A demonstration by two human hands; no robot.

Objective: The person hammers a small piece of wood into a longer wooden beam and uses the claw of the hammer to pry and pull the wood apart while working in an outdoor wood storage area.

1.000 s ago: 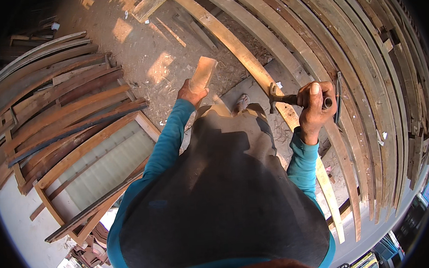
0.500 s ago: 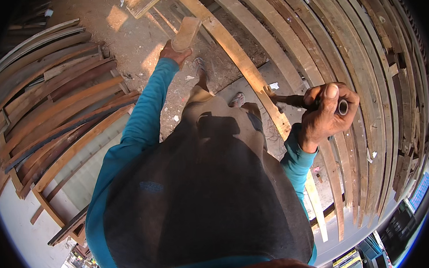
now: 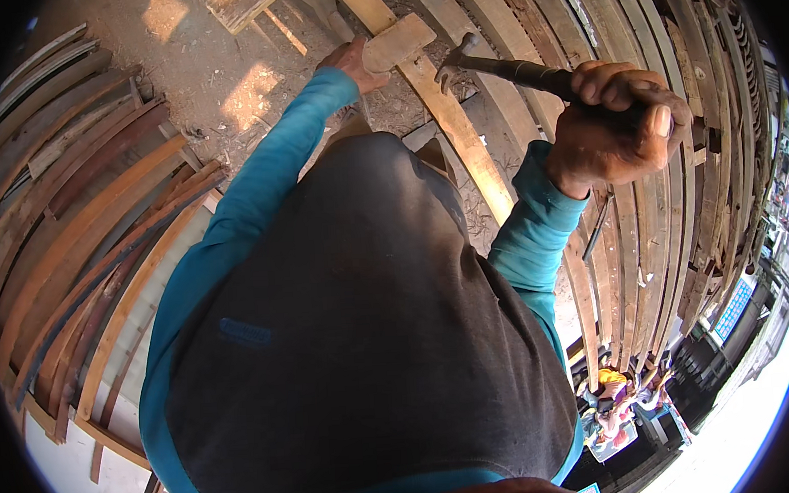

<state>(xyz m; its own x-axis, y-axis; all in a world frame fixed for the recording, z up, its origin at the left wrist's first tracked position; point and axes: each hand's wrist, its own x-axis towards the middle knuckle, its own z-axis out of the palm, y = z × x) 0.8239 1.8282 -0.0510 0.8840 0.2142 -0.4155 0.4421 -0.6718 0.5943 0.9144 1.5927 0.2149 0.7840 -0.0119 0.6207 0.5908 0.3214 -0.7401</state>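
Note:
My left hand (image 3: 354, 66) is closed on one end of a short wooden block (image 3: 400, 43). The block's other end lies over or against a long, pale plank (image 3: 448, 114); whether it touches is hard to tell. In my right hand (image 3: 620, 127) is the dark handle of a claw hammer (image 3: 517, 70). The fingers wrap round the grip, and the metal head with its claw points left, a little to the right of the block. The hammer is held above the row of boards, apart from the wood.
Long boards (image 3: 570, 23) fill the right side, lying side by side. Another stack of mixed timber (image 3: 81, 218) rises at the left. A wooden piece (image 3: 243, 3) sits at the far edge, over dirt ground (image 3: 198, 78) with scraps. A thin dark rod (image 3: 597, 227) lies on the right boards.
My left hand has carried the block rightward and away from me, over the long plank. My right hand has moved slightly farther away, and the hammer head has swung up and away from me.

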